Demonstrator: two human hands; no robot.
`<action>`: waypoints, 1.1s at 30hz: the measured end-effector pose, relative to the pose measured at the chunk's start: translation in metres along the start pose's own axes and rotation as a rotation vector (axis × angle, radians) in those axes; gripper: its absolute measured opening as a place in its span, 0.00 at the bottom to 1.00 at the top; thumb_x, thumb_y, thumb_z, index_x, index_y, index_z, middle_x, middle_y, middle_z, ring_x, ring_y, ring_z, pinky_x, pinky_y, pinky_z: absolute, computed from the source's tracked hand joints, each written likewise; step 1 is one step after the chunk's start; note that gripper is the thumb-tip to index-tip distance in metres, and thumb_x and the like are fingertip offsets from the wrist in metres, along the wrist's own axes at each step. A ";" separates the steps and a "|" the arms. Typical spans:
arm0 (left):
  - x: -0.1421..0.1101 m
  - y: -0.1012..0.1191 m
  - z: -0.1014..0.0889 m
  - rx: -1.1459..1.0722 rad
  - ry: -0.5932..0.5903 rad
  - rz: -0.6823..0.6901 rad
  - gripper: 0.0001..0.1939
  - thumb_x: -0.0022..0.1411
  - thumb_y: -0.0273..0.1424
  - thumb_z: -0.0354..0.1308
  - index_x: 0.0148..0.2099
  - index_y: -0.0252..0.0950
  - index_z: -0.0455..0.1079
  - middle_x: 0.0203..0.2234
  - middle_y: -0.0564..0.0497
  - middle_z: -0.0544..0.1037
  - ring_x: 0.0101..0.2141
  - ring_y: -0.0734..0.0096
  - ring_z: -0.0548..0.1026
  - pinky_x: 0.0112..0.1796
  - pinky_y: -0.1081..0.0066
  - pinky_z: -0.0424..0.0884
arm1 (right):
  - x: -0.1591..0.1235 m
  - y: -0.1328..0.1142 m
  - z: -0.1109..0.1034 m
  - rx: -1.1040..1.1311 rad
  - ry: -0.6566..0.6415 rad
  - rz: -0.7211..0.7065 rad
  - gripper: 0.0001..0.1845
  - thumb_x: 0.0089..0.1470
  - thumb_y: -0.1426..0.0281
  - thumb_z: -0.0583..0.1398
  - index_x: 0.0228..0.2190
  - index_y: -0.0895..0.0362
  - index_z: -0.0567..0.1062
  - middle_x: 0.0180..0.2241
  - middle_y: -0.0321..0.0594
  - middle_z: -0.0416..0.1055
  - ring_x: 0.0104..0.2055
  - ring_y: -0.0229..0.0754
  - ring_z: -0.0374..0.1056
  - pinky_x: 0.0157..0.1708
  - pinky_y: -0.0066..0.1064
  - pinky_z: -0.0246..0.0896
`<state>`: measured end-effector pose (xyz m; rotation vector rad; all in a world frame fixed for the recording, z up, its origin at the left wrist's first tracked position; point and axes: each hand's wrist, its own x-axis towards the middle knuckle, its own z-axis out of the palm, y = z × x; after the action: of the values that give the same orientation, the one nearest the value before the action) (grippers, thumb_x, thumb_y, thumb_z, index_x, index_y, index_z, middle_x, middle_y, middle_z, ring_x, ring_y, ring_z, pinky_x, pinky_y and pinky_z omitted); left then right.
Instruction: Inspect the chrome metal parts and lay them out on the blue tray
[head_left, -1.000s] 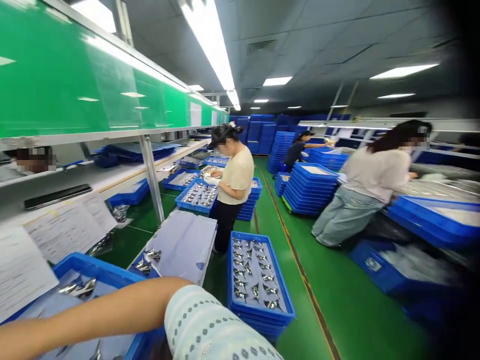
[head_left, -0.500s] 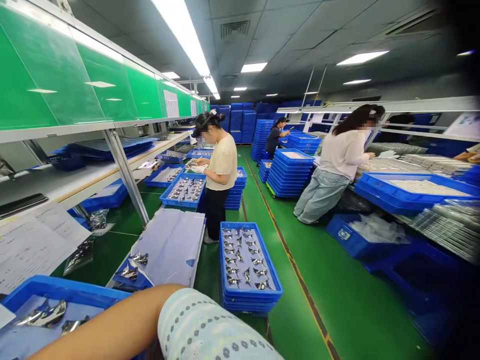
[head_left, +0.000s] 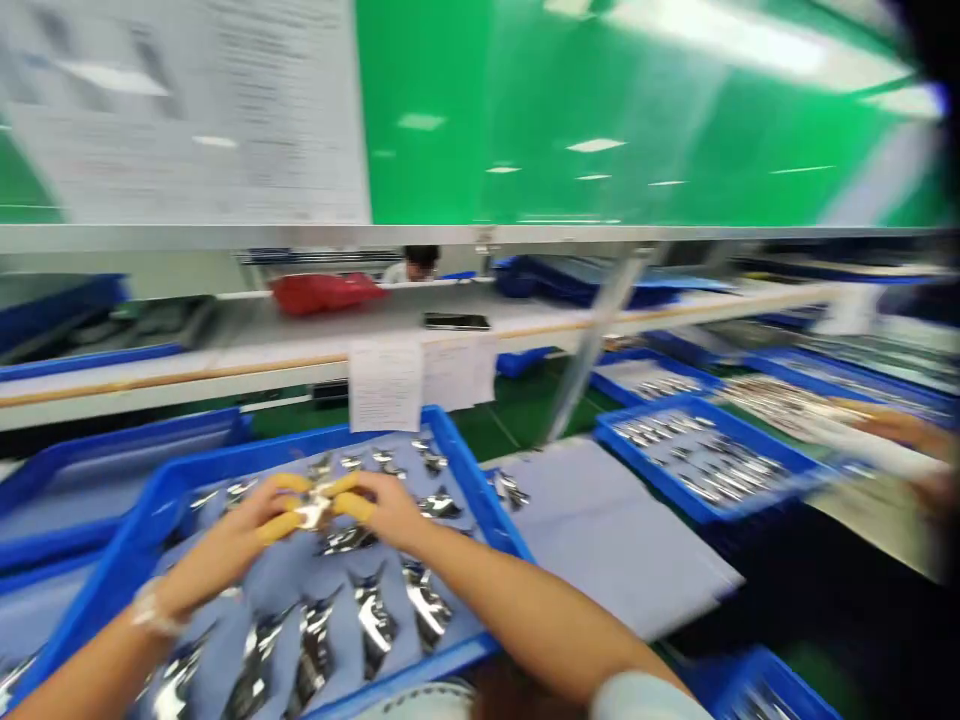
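Over a blue tray (head_left: pixel 480 488), my left hand (head_left: pixel 251 525) and my right hand (head_left: pixel 386 510) meet with yellow covers on their fingertips. Between them they pinch a small shiny metal part (head_left: pixel 313 512); motion blur hides its exact shape. A white band circles my left wrist. Several curved, mirror-bright metal parts (head_left: pixel 371 615) with pointed ends lie in rows on the tray's pale lining, below and around both hands.
Paper sheets (head_left: pixel 385 385) hang from the shelf (head_left: pixel 540 325) behind the tray. A pale board (head_left: pixel 600 530) lies to the right, with another blue tray of metal parts (head_left: pixel 705 455) beyond. A co-worker's arm (head_left: pixel 900 430) is at far right. Other blue trays (head_left: pixel 67 500) stand left.
My view has swung left from the aisle to the bench. Both hands now show, holding a metal part above the tray; earlier only one of my arms was visible.
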<state>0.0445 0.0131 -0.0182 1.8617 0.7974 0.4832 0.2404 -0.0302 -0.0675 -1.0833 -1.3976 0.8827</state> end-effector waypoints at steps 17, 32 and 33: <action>-0.006 -0.038 0.023 0.209 0.243 0.307 0.24 0.57 0.49 0.54 0.48 0.36 0.64 0.41 0.45 0.74 0.42 0.62 0.71 0.44 0.63 0.66 | -0.031 -0.005 0.006 -0.330 0.026 -0.097 0.07 0.50 0.64 0.60 0.28 0.55 0.73 0.17 0.31 0.61 0.19 0.36 0.56 0.20 0.28 0.53; -0.009 -0.039 0.022 0.374 0.263 0.491 0.29 0.61 0.53 0.43 0.28 0.35 0.72 0.21 0.50 0.74 0.28 0.71 0.72 0.36 0.68 0.63 | -0.034 -0.009 0.006 -0.505 -0.065 -0.386 0.04 0.54 0.69 0.58 0.28 0.54 0.71 0.17 0.30 0.59 0.16 0.34 0.54 0.16 0.26 0.50; -0.009 -0.039 0.022 0.377 0.261 0.504 0.28 0.62 0.52 0.43 0.28 0.35 0.72 0.21 0.50 0.73 0.28 0.71 0.71 0.36 0.69 0.63 | -0.034 -0.007 0.005 -0.513 -0.071 -0.374 0.05 0.55 0.68 0.58 0.28 0.54 0.71 0.17 0.30 0.59 0.16 0.34 0.54 0.16 0.26 0.50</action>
<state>0.0398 0.0031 -0.0628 2.3970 0.6085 0.9600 0.2332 -0.0648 -0.0718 -1.1142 -1.8704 0.2955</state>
